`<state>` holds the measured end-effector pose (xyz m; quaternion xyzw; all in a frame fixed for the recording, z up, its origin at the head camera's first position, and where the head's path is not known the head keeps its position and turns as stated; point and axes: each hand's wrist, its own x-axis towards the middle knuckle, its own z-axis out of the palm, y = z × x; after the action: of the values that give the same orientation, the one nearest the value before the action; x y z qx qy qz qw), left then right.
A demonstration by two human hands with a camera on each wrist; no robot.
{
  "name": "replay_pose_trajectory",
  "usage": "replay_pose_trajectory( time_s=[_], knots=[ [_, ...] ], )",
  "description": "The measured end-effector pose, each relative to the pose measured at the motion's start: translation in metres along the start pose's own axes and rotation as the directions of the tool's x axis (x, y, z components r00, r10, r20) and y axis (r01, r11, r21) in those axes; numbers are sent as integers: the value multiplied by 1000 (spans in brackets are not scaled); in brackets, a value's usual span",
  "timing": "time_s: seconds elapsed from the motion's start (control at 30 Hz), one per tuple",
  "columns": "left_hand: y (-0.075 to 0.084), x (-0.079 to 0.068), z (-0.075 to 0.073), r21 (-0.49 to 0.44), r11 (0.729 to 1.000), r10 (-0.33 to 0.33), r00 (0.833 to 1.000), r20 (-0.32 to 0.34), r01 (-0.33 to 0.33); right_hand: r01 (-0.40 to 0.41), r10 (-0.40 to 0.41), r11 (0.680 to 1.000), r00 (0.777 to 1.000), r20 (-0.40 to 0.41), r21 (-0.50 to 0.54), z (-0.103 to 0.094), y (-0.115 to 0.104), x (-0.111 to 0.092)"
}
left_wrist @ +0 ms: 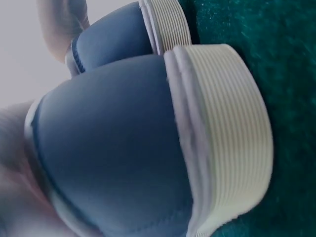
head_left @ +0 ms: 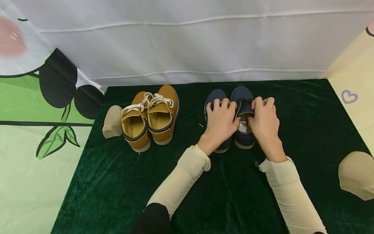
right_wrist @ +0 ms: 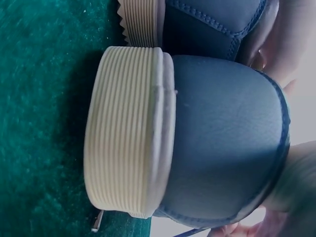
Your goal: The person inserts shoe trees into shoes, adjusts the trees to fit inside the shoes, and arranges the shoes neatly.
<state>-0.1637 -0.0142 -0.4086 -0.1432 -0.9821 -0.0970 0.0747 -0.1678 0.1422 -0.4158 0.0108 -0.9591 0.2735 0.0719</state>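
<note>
A pair of navy blue lace-up shoes stands side by side on the dark green cloth, toes pointing away from me. My left hand (head_left: 220, 120) lies over the left navy shoe (head_left: 215, 95) and grips it across the top, hiding its laces and opening. At the right navy shoe (head_left: 242, 93), my right hand (head_left: 266, 122) holds the right side of the opening between curled fingers and thumb. Its pale insole shows between the hands. In the left wrist view the left shoe's heel (left_wrist: 113, 143) looms close; the right wrist view shows the other heel (right_wrist: 222, 138) with its ribbed cream sole.
Tan shoes (head_left: 163, 130) with white laces stand to the left, beside a beige shoe insert (head_left: 113, 122). Another beige padded piece (head_left: 357, 175) lies at the right edge of the green cloth (head_left: 117, 195). A white curtain (head_left: 190, 48) hangs behind.
</note>
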Motion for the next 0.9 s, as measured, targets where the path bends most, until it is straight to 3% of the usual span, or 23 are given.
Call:
replay_pose_trajectory(
  time_s=[0.9],
  knots=[
    [-19,-11,-5,-113,990,88,996,10,-86,7,-7,998,1000,10,62,-18,7,-17]
  ],
)
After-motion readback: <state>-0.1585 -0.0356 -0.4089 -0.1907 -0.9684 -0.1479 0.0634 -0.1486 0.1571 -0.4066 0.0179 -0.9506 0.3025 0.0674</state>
